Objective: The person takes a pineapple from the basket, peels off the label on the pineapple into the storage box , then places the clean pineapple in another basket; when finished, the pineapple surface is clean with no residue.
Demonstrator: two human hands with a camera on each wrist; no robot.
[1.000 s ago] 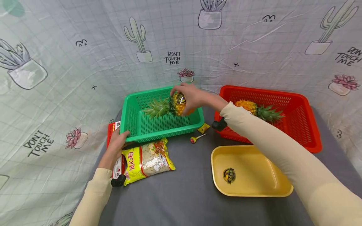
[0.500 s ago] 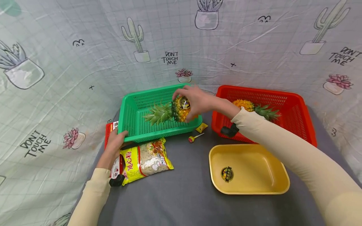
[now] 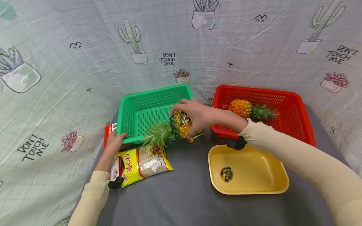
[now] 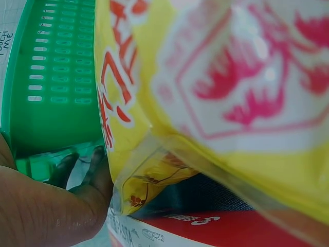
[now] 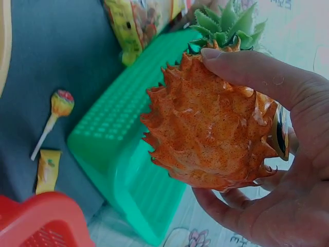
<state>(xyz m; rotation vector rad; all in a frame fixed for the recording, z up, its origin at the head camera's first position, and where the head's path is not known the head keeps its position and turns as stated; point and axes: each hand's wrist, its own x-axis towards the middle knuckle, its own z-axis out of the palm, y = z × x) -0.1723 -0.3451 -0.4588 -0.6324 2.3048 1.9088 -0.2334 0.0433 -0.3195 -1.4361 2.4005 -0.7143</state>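
My right hand (image 3: 202, 116) grips a small pineapple (image 3: 183, 124) by its body, with a black-and-gold label on it. The fruit hangs above the front right rim of the green basket (image 3: 120, 116), leaves toward the left. In the right wrist view the thumb lies across the orange, spiky pineapple (image 5: 211, 123) near its crown, fingers on the far side. My left hand (image 3: 113, 142) holds the basket's front left corner. Close by it lies a yellow noodle bag (image 3: 147, 161), which fills much of the left wrist view.
A red basket (image 3: 260, 91) at the right holds another pineapple (image 3: 240, 108). Before it stands a yellow tray (image 3: 249, 172) with a similar label (image 3: 226, 174) inside. A lollipop (image 5: 61, 105) and a small yellow packet (image 5: 48, 172) lie between the baskets. A red box (image 3: 107, 133) is under the left hand.
My right hand has brought the pineapple from over the green basket's inside toward me, to above its front rim. The left hand stays on the basket corner. The view has shifted slightly.
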